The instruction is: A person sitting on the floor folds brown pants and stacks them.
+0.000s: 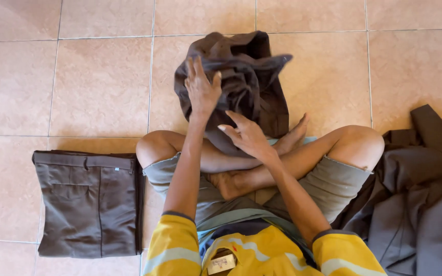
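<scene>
Grey cloth pile [420, 204]: cut off by right and bottom edges.
Left hand [202, 92] palm: hidden against the crumpled brown garment [246, 76].

The person wears a yellow shirt [262, 253] with short sleeves. Each sleeve carries a pale grey-white stripe and ends in a dark grey cuff band. A small tan label [221, 263] sits inside the shirt's neckline. Below the shirt are grey-green shorts [333, 184] with raw, slightly frayed leg hems. Beyond the shorts, the legs, both feet, the left hand [200, 89] and the right hand [246, 135] are uncovered.
</scene>
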